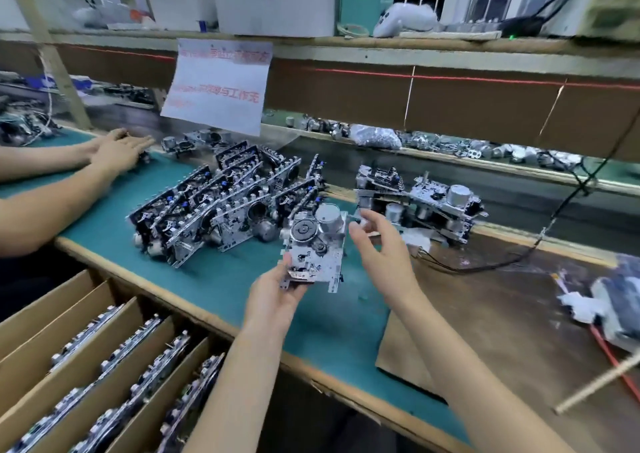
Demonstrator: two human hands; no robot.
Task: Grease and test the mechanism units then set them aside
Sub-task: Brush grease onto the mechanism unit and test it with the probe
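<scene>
My left hand grips the near corner of a metal mechanism unit, holding it above the green mat. The unit shows a round black wheel and a silver motor can on top. My right hand hovers just right of the unit, fingers loosely spread; a small pale thing sits at its fingertips, too blurred to identify. A dense pile of similar units lies on the mat to the left. A smaller stack of units rests to the right.
Another person's hands work at the far left of the mat. A cardboard box with dividers holding units stands below the table edge. Black cables, brown card, a wooden stick and bagged parts lie right.
</scene>
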